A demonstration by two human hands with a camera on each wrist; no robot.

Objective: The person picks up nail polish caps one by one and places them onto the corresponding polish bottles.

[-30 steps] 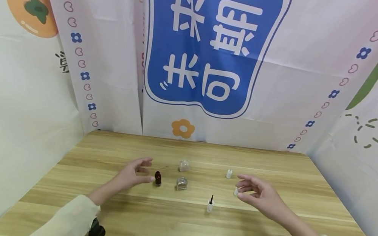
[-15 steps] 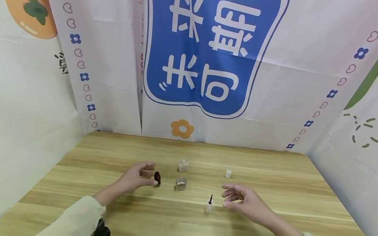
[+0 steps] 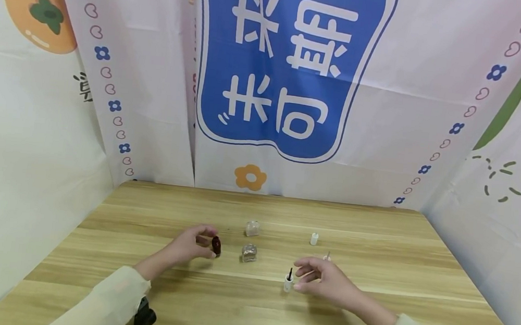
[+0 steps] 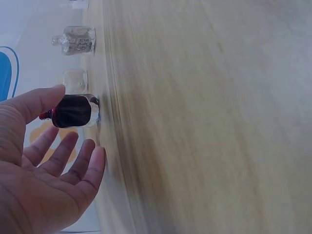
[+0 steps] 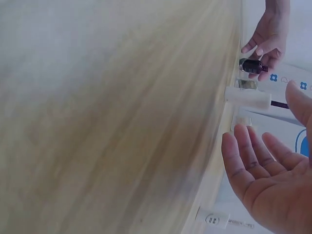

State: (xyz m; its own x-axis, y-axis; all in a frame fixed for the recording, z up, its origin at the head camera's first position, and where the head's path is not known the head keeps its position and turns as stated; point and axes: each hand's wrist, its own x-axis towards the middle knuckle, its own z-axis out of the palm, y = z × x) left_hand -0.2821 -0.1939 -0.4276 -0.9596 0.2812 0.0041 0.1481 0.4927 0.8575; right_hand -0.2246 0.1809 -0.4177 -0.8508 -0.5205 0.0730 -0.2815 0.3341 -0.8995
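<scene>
A dark red bottle (image 3: 217,247) stands between the tabletop's (image 3: 227,316) left edge and middle, the left hand (image 3: 188,245) spread around it. Nearer the right edge, the right hand (image 3: 323,280), fingers parted, is beside a white brush cap (image 3: 288,284).

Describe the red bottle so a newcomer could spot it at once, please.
Over the table, find the left grip. Right at its fingers is the bottle; its dark red sets it apart from the two paler bottles to its right.
</scene>
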